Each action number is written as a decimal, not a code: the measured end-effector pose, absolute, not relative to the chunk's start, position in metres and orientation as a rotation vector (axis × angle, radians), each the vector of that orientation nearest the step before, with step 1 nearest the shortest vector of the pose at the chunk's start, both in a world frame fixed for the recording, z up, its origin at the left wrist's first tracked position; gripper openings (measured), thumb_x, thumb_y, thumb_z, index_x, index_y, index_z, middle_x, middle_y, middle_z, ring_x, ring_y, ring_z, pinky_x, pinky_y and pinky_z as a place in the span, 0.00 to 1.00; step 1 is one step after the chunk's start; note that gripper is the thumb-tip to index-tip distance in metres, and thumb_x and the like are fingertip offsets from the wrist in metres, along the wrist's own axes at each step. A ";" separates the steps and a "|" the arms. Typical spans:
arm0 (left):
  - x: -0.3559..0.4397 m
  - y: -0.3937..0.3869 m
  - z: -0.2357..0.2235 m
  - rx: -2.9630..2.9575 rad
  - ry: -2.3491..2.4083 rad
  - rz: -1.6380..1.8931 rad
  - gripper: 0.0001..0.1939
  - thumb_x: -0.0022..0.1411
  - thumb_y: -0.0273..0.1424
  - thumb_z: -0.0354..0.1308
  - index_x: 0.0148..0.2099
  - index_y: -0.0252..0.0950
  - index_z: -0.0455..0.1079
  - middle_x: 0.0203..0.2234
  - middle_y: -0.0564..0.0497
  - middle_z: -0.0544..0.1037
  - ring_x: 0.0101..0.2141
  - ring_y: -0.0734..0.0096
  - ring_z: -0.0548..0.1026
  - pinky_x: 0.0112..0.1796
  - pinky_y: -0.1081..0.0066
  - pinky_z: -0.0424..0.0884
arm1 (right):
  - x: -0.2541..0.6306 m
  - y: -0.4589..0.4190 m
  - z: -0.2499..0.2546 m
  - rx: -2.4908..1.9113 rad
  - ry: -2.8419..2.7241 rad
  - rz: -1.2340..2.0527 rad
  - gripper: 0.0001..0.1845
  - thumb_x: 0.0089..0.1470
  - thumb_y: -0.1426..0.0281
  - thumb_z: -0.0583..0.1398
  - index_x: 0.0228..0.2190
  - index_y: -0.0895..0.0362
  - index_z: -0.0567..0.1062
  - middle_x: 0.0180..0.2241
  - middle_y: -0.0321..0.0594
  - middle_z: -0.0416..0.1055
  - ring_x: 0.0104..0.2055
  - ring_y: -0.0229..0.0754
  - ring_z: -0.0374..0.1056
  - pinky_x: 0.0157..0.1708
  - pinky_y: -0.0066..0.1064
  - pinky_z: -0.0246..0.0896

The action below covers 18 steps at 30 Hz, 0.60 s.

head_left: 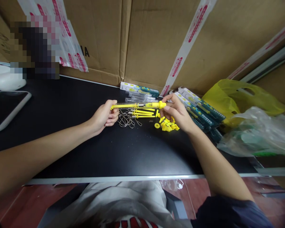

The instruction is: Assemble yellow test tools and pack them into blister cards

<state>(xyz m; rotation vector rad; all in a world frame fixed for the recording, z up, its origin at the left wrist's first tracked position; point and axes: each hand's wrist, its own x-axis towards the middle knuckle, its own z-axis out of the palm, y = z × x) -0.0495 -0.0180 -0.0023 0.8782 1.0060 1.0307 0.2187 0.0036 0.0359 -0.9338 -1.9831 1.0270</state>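
Note:
A slim clear tube with yellow parts [137,105] is held level above the table between my two hands. My left hand [104,117] is closed around its left end, the fingers curled beneath. At the other end, the thumb and fingers of my right hand [177,110] pinch the yellow cap. Bent metal wire hooks [128,119] lie just below the tube, beside several yellow rods [143,113] with metal tips. A small heap of yellow plastic pieces [167,124] sits under my right hand. Clear empty tubes [142,96] lie behind, partly hidden by the held one.
Printed boxes [201,107] are stacked at the right, and one box [139,88] lies at the back. Yellow [228,95] and clear plastic bags [254,133] crowd the right end. A phone [8,109] lies at the left. Large cardboard [149,41] stands behind the black table [133,155].

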 end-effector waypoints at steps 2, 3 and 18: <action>-0.050 -0.018 -0.002 0.877 1.001 1.033 0.19 0.67 0.34 0.40 0.22 0.38 0.51 0.11 0.61 0.49 0.10 0.83 0.46 0.11 0.81 0.44 | 0.219 0.004 0.035 -0.927 -1.985 1.020 0.12 0.59 0.60 0.58 0.37 0.53 0.61 0.23 0.29 0.68 0.19 0.31 0.54 0.19 0.25 0.49; -0.050 -0.018 -0.002 0.878 0.999 1.034 0.18 0.67 0.34 0.40 0.22 0.38 0.51 0.11 0.61 0.49 0.10 0.83 0.46 0.11 0.81 0.44 | 0.219 0.004 0.035 -0.928 -1.989 1.009 0.11 0.59 0.60 0.58 0.36 0.53 0.61 0.23 0.30 0.68 0.19 0.31 0.54 0.19 0.25 0.48; -0.048 -0.020 -0.004 0.907 1.013 1.006 0.20 0.67 0.34 0.41 0.22 0.37 0.52 0.12 0.61 0.49 0.11 0.83 0.46 0.11 0.80 0.44 | 0.219 0.004 0.036 -1.077 -2.106 0.789 0.33 0.62 0.48 0.49 0.14 0.56 0.65 0.16 0.35 0.65 0.19 0.32 0.55 0.21 0.28 0.49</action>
